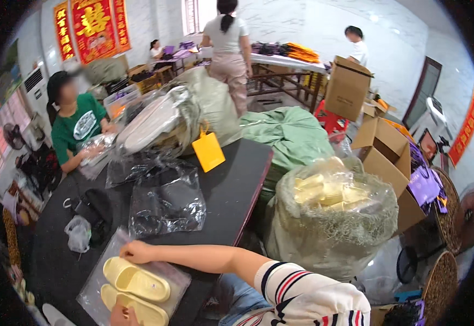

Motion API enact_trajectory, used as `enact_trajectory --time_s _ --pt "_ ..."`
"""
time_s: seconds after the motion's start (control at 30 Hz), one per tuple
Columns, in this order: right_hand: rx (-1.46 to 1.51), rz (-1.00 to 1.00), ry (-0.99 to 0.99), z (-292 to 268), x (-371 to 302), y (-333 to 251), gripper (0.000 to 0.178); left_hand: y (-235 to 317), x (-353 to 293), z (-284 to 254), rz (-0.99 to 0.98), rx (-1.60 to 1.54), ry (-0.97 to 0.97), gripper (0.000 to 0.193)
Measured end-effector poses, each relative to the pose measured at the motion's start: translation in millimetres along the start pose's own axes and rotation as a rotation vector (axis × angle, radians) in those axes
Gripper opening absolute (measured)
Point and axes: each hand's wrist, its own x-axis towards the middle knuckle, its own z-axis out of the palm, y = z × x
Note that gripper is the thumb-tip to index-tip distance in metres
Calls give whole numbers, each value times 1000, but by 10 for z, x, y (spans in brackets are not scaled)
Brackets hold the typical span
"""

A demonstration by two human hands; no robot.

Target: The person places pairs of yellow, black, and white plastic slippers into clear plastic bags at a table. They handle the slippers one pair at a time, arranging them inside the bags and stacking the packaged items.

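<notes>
A pair of pale yellow slippers, one the far slipper (149, 284) and one the near slipper (149, 312), lies side by side on a clear plastic bag (97, 282) at the near end of the dark table. My right hand (136, 252) reaches across from the right, its fingers curled down at the edge of the far slipper. At the lower edge of the picture, my left hand (122, 315) has its fingers bent against the near slipper, partly cut off by the frame. Exactly how each fingertip grips is hard to make out.
Clear bags (167, 204), a small knotted bag (78, 233) and a yellow tag (208, 152) lie on the table (220, 217). A large sack of yellow slippers (329, 217) stands at right, near cardboard boxes (381, 149). A person in green (79, 127) handles bags opposite.
</notes>
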Motion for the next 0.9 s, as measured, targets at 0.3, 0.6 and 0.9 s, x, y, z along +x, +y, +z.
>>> enact_trajectory --time_s 0.3,0.6,0.9 --pt "-38 9 -12 -2 -10 2 17 441 149 225 42 255 116 53" --pt "-168 -48 -27 -5 18 31 21 -133 148 450 231 143 616 33" --pt "-97 105 -113 -137 -49 -183 20 -919 -610 -17 18 131 694 16"
